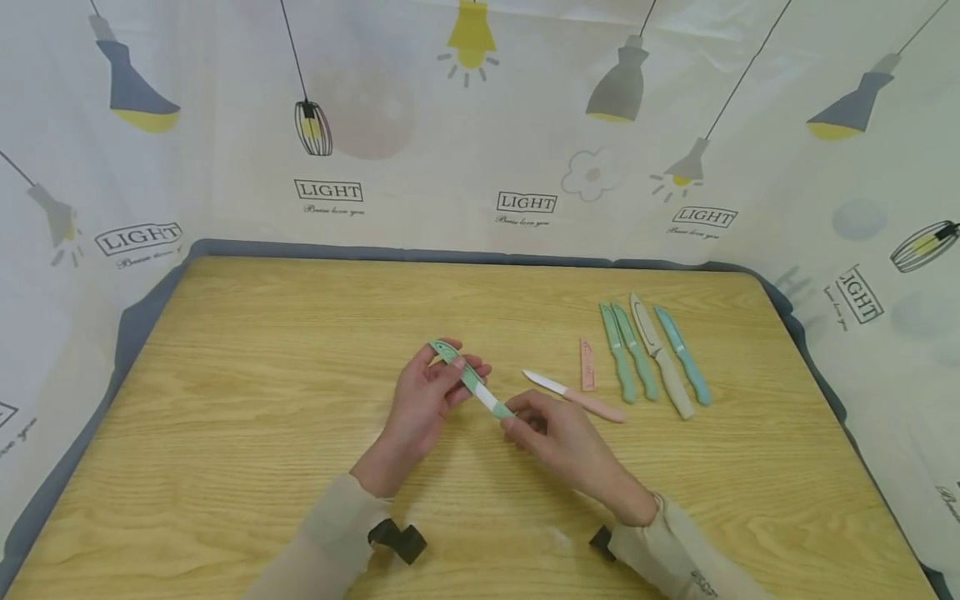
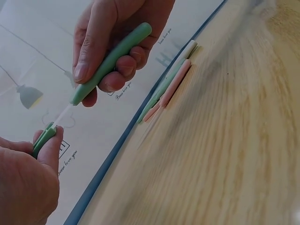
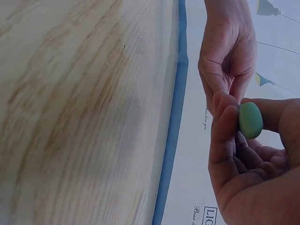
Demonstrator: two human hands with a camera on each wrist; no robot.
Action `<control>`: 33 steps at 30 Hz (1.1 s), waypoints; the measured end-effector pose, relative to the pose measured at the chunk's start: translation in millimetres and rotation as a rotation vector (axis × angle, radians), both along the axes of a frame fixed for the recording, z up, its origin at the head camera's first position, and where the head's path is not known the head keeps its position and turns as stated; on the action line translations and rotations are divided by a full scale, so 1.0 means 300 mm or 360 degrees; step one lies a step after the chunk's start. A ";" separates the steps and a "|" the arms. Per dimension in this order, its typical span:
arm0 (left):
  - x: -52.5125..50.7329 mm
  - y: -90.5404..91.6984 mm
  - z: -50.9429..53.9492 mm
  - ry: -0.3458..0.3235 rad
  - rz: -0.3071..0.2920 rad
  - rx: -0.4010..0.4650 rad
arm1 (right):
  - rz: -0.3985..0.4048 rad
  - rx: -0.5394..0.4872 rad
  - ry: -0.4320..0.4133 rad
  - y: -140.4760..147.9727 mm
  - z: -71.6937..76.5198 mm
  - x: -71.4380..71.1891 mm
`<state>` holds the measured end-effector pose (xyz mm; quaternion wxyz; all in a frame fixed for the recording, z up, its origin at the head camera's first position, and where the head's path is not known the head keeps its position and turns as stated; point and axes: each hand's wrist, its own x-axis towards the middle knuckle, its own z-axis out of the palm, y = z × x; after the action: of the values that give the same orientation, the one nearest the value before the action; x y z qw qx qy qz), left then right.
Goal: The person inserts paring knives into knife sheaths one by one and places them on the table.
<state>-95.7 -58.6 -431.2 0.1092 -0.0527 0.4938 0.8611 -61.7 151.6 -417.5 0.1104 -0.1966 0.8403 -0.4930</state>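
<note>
My left hand [image 1: 422, 398] pinches a green blade sheath [image 2: 43, 141] between thumb and fingers above the middle of the table. In my right hand [image 1: 562, 437] is the green handle [image 2: 115, 61] of a small knife, gripped with thumb and fingers. Part of its white blade [image 1: 486, 397] shows between handle and sheath; the rest is hidden inside the sheath. The right wrist view shows the rounded butt of the handle [image 3: 251, 120] end-on. Nearest to the right hand lies a pink-handled knife [image 1: 596, 406], its white blade bare, with a pink sheath [image 1: 587, 367] just behind it.
Right of the pink sheath, two sheathed green knives [image 1: 624, 375], a larger beige knife [image 1: 675, 383] and a blue knife [image 1: 693, 371] lie side by side. The wooden table [image 1: 225, 417] backs onto a printed curtain [image 1: 420, 192].
</note>
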 end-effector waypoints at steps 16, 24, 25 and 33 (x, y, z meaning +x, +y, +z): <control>0.016 0.029 -0.006 0.0018 -0.0035 0.0023 | -0.0006 -0.0044 0.0057 -0.011 -0.005 -0.014; 0.026 0.043 -0.008 0.0033 -0.0045 0.0022 | -0.0017 -0.0035 0.0054 -0.023 -0.001 -0.022; 0.027 0.045 -0.009 0.0035 -0.0048 0.0021 | -0.0021 -0.0029 0.0057 -0.023 -0.001 -0.023; 0.026 0.055 -0.017 0.0039 -0.0031 0.0006 | -0.0044 0.0075 0.0145 -0.019 -0.008 -0.029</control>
<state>-87.9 -42.1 -436.3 0.1117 -0.0370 0.4939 0.8615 -70.4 145.8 -419.8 0.0698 -0.2047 0.8585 -0.4650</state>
